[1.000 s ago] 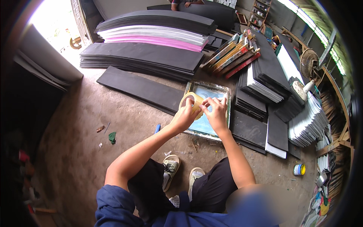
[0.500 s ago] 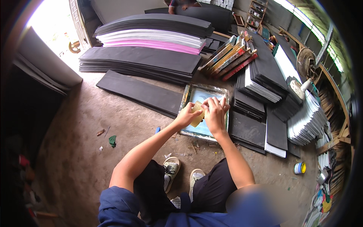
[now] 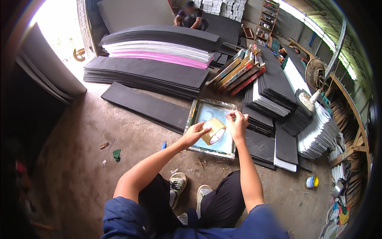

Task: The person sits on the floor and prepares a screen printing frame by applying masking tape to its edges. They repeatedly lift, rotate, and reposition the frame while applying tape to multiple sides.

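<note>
My left hand [image 3: 194, 134] grips a roll of yellowish clear packing tape [image 3: 210, 131] by its left side. The roll is tilted, so its open core faces right. Just right of it and a little higher, apart from the roll, my right hand [image 3: 238, 122] is closed in a pinch. What its fingertips hold, if anything, is too small to make out. Below both hands lies a screen printing frame [image 3: 213, 151] with a paint-stained rim and pale blue mesh [image 3: 207, 112]. The roll and my hands hide part of the mesh.
Stacks of black foam sheets [image 3: 147, 73] lie beyond and left of the frame. More sheets [image 3: 260, 145] lie right. Used screen frames [image 3: 238, 71] lean together behind. A fan [image 3: 314, 73] and paint can [image 3: 312, 182] are at right. Another person [image 3: 191, 18] crouches at the back.
My right hand has moved away from the tape roll, to the right. The roll has turned to show its core. The view has tilted up, showing more of the person at the back.
</note>
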Motion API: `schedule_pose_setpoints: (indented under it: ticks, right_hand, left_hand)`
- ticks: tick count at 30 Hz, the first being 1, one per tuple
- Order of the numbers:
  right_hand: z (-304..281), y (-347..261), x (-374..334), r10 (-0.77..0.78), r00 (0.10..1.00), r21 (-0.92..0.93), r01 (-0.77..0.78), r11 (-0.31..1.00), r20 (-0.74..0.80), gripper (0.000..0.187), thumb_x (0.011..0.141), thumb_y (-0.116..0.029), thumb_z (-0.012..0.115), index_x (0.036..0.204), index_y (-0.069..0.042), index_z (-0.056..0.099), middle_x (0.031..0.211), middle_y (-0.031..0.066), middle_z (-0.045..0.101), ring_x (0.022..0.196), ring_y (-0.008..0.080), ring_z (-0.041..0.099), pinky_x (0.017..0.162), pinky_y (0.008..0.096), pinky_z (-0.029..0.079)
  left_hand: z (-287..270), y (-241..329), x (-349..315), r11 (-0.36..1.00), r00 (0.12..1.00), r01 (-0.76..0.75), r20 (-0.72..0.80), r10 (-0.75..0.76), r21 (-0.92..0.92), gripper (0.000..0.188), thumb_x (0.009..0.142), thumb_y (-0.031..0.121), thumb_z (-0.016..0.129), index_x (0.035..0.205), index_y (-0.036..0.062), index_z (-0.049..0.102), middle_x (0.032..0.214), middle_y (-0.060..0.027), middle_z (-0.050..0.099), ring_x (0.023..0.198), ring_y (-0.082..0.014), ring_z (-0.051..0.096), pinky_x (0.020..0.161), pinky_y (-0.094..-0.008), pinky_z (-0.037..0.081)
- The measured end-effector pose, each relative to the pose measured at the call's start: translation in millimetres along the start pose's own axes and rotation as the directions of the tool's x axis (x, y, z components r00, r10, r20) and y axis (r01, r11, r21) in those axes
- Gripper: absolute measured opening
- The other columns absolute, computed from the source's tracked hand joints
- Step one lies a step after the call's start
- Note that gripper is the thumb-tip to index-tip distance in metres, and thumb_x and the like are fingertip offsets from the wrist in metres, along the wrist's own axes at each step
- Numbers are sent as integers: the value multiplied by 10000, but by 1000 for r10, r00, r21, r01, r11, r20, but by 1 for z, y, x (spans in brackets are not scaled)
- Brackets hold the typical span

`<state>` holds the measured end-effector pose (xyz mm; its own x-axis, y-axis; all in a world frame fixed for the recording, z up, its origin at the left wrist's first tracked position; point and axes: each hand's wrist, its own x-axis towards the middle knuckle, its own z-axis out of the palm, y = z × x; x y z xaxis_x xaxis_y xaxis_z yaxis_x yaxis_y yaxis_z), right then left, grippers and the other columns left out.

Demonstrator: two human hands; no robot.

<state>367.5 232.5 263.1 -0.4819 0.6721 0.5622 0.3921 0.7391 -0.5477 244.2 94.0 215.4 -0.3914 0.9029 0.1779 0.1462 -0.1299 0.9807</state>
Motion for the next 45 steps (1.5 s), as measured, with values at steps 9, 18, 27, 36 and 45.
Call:
schedule_pose_setpoints:
  ticks: [9, 18, 27, 36, 45]
  right_hand:
    - [2, -9, 0, -102, 990, 8, 103, 995, -95, 86, 743, -101, 639, 750, -115, 555, 748, 8, 553, 904, 232, 447, 814, 406, 288]
    - [-4, -16, -1, -59, 996, 169, 69, 983, -65, 84, 743, -158, 665, 756, -151, 582, 781, -39, 565, 917, 185, 449, 835, 391, 301]
    - [-8, 40, 12, 241, 970, 152, -235, 960, -28, 141, 755, -264, 664, 804, -146, 604, 792, -23, 606, 926, 191, 456, 841, 441, 317]
    - [-25, 31, 15, 222, 960, 252, -175, 952, -170, 122, 756, -246, 663, 807, -148, 612, 764, -25, 616, 904, 187, 460, 858, 417, 314]
    - [-2, 117, 17, 515, 857, 435, -459, 775, -12, 187, 741, -281, 666, 819, -112, 650, 756, 32, 633, 953, 215, 462, 910, 454, 310]
  left_hand:
    - [13, 11, 14, 787, 965, -157, -78, 251, 596, 454, 861, 479, 481, 947, 35, 446, 696, -216, 597, 677, -410, 580, 576, -480, 434]
    - [-27, -2, 6, 751, 992, 129, -90, -94, 648, 530, 812, 491, 566, 913, -29, 555, 846, -239, 624, 850, -350, 616, 719, -402, 482]
    - [-33, -1, -7, 745, 977, -182, 36, 209, 642, 545, 841, 522, 490, 771, -9, 589, 612, -163, 578, 591, -297, 585, 603, -374, 451]
    - [-52, -10, -9, 540, 979, -185, 105, 175, 821, 475, 860, 457, 495, 670, 32, 589, 568, -138, 568, 541, -262, 584, 532, -364, 435]
    - [-55, 17, -9, 960, 996, 75, -57, -62, 269, 396, 919, 347, 474, 1013, -27, 565, 837, -85, 628, 810, -106, 561, 706, -254, 452]
